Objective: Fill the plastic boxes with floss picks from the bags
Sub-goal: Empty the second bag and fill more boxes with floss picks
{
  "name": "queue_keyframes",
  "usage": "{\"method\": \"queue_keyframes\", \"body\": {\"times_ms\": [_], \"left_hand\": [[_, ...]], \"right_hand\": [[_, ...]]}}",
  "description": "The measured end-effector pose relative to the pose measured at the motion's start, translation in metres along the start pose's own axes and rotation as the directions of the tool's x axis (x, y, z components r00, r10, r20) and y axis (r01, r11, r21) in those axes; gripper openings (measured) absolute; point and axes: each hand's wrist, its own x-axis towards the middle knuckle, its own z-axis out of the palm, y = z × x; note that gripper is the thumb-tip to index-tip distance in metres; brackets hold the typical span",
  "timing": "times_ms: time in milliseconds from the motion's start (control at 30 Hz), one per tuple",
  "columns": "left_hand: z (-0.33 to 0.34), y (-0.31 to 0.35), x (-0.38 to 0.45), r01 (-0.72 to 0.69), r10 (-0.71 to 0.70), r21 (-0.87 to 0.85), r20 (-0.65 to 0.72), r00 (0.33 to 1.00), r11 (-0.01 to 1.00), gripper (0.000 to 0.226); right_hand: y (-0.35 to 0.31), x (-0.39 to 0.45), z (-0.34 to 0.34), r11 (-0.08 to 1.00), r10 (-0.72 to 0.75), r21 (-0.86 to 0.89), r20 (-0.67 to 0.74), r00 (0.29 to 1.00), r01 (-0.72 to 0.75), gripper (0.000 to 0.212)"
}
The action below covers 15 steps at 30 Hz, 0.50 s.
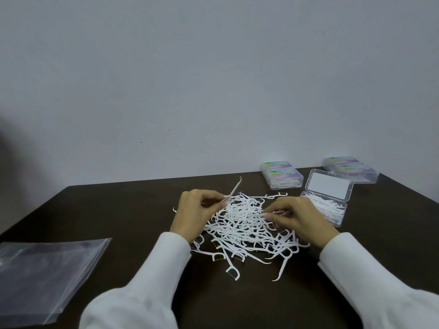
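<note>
Altogether three plastic boxes, one bag, both hands pinching picks.

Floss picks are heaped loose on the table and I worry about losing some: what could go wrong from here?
1. The floss picks are tangled; lifting one with either of the hands, left or right, may drag others out.
2. Strays near the table front could be swept off by the sleeves.
3. The open box sits beside the right hand and may be knocked.

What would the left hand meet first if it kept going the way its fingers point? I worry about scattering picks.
Probably the pile of floss picks: the left hand, pinching one pick, points right into it.
</note>
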Motion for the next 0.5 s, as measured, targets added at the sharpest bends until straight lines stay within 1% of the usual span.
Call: {"method": "queue_keyframes", "body": {"times_ms": [67, 167, 267, 333, 400, 433, 500], "left_hand": [[0.005, 0.004, 0.001, -0.005, 0.004, -0.037, -0.012, 1.0, 0.999, 0.015], [0.017, 0.012, 0.006, -0.025, 0.026, -0.069, 0.014, 1.0, 0.997, 0.015], [0.035, 0.023, 0.015, -0.062, 0.066, -0.084, 0.055, 0.996, 0.995, 0.016], [0.049, 0.03, 0.02, -0.093, 0.1, -0.083, 0.081, 0.992, 0.992, 0.017], [0.062, 0.036, 0.027, -0.123, 0.128, -0.06, 0.101, 0.987, 0.991, 0.017], [0.071, 0.039, 0.031, -0.139, 0.144, -0.056, 0.111, 0.983, 0.989, 0.018], [0.083, 0.043, 0.036, -0.149, 0.156, -0.063, 0.126, 0.98, 0.987, 0.018]], "right_hand": [[0.004, 0.0, -0.011, 0.999, 0.038, 0.012, -0.048, 0.998, -0.037, 0.009], [0.023, -0.001, -0.033, 0.994, 0.075, -0.06, -0.18, 0.981, -0.087, 0.011], [0.049, -0.006, -0.055, 0.961, 0.174, -0.154, -0.31, 0.935, -0.23, 0.018], [0.062, -0.011, -0.066, 0.908, 0.261, -0.217, -0.372, 0.891, -0.357, 0.02], [0.069, -0.014, -0.069, 0.841, 0.314, -0.304, -0.399, 0.861, -0.448, 0.021], [0.072, -0.015, -0.071, 0.812, 0.328, -0.344, -0.4, 0.856, -0.472, 0.02], [0.075, -0.015, -0.068, 0.787, 0.342, -0.384, -0.381, 0.859, -0.484, 0.019]]}}
